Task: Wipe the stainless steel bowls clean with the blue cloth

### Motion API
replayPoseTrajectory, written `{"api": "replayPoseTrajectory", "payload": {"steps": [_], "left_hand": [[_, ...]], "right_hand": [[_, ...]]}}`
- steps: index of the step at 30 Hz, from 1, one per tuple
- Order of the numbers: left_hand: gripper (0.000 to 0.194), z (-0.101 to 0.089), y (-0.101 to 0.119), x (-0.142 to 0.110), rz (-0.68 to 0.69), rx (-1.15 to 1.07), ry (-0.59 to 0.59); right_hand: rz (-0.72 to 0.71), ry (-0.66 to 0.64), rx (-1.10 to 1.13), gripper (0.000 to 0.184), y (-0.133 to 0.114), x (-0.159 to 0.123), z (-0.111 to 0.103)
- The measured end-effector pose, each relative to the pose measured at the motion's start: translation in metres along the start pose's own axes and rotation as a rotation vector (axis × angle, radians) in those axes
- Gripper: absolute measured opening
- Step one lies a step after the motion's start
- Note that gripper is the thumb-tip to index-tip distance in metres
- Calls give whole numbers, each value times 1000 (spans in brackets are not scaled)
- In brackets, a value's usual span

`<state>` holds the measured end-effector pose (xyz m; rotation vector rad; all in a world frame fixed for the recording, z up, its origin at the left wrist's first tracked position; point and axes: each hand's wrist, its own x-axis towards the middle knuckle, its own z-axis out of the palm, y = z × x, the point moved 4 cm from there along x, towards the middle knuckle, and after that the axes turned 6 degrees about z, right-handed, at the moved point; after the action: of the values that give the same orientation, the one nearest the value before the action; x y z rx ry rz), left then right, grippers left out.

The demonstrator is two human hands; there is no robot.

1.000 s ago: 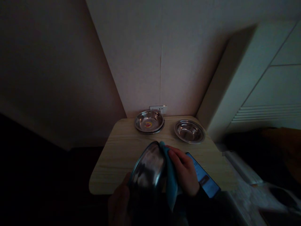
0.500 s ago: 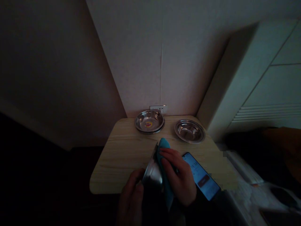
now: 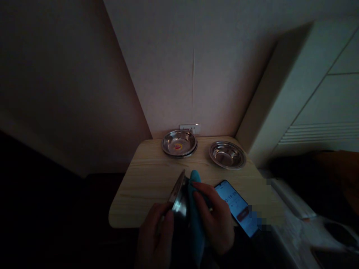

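Observation:
A shiny metal bowl [image 3: 179, 207] is held up on its side over the table's front edge. My left hand [image 3: 157, 231] grips its rim, thumb on the near side. My right hand [image 3: 214, 218] is closed on a blue cloth [image 3: 196, 224], pressed against the bowl's outer side. The lower part of the bowl is lost in shadow.
On the pale wooden table [image 3: 140, 183], stacked metal bowls [image 3: 179, 144] with a sticker stand at the back, and more nested metal bowls [image 3: 227, 155] at the back right. A lit phone [image 3: 238, 209] lies right of my hand. Behind is a wall socket [image 3: 190, 128].
The bowl has turned so that its rim shows more edge-on to the left. My right hand and the cloth have shifted slightly down along its side.

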<state>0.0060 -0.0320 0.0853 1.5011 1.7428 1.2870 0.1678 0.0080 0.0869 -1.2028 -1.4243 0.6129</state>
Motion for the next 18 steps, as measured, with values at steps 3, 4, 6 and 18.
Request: {"api": "replayPoseTrajectory", "payload": {"steps": [3,4,6,18], "left_hand": [[36,1,7,3,59,32,4],[36,2,7,4,58,43,15],[37,2,6,5,50,71,46],[36,-7,11,-4,135,188,225]], "right_hand": [[-5,72,-33,17,-3,-9,0],[-54,69,-60,17,-7,-13,1],[-215,29,-134,19,-18,-19,4],[-413,-32,-228,13,-45,-4,-3]]}}
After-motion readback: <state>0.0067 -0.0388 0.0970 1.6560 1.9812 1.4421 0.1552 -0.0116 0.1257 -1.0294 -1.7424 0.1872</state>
